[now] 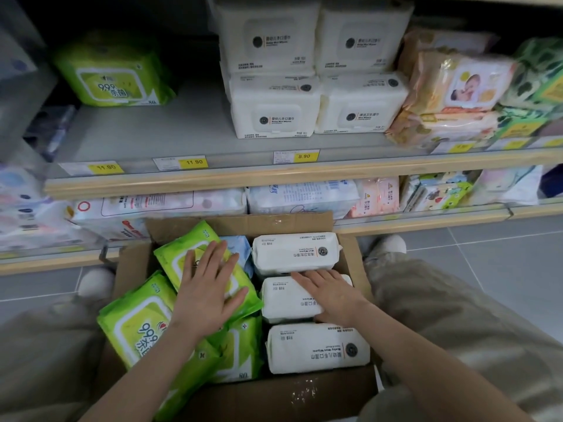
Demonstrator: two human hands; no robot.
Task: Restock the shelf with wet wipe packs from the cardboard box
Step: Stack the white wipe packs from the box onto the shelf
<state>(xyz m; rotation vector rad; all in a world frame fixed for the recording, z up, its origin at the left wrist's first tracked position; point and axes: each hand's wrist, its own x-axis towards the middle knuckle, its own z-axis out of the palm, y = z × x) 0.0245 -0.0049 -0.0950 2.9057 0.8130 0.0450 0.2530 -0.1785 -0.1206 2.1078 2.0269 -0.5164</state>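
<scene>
An open cardboard box point(283, 394) sits on the floor between my knees. Its left side holds several green wet wipe packs point(134, 324); its right side holds three white packs. My left hand point(210, 287) lies flat, fingers spread, on the top green pack point(182, 254). My right hand point(332, 295) rests on the middle white pack point(286, 303), fingers reaching into the gap by the far white pack point(295, 251). On the grey shelf point(182, 132) above stand one green pack point(115, 74) at the left and stacked white packs point(274, 111) in the middle.
Orange baby wipe packs point(451, 95) and green patterned packs point(536, 80) fill the shelf's right end. Yellow price tags point(193, 162) line its front edge. A lower shelf point(426, 222) holds mixed packs. Grey floor tiles point(502, 269) lie to the right; my knees flank the box.
</scene>
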